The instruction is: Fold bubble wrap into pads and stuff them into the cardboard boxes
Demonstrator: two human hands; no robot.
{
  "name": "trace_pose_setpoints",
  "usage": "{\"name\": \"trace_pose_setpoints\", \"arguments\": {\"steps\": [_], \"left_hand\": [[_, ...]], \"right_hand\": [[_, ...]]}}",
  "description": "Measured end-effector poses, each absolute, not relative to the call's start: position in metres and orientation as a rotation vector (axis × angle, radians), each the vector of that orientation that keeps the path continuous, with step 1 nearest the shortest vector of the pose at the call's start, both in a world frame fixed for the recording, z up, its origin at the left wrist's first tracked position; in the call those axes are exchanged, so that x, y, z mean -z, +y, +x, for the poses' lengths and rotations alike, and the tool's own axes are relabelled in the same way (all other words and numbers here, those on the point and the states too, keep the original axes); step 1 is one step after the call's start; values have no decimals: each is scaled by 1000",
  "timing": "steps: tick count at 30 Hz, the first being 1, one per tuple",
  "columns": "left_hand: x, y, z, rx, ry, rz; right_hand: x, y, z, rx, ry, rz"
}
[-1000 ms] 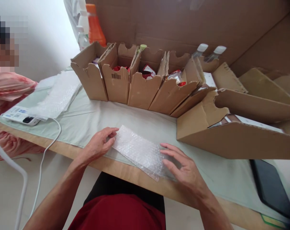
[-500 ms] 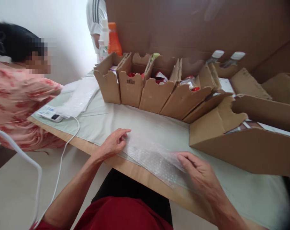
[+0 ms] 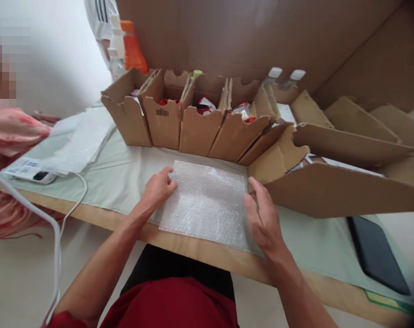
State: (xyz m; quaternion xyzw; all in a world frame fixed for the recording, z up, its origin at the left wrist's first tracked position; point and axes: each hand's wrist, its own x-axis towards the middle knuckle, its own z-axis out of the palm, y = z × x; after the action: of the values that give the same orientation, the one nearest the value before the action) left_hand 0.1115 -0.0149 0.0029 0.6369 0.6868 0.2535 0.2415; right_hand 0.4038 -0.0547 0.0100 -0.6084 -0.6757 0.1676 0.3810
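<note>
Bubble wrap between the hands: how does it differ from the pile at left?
The bubble wrap lies between the left hand and right hand; the pile lies away from both. The bubble wrap spreads as one flat piece; the pile shows stacked layers. Both look translucent and lie on the green cloth.

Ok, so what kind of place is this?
Probably a small packing station: there's a row of open cardboard bins with small goods inside, a flat piece of bubble wrap in front, and what looks like a wrap pile off to the left.
</note>
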Motion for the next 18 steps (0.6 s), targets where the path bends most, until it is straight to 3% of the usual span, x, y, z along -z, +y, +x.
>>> {"name": "trace_pose_setpoints", "arguments": {"steps": [3, 8, 13, 18], "left_hand": [[-8, -27, 109, -748, 1958, 1785], [-13, -43, 127, -868, 1748, 2275], [8, -39, 137, -472, 1537, 2519], [24, -36, 129, -332, 1533, 2512]], "right_hand": [[-16, -91, 409, -126, -1827, -1460], [-15, -77, 381, -212, -2144, -1335], [4, -23, 336, -367, -2489, -1335], [21, -22, 364, -257, -2451, -1542]]}}
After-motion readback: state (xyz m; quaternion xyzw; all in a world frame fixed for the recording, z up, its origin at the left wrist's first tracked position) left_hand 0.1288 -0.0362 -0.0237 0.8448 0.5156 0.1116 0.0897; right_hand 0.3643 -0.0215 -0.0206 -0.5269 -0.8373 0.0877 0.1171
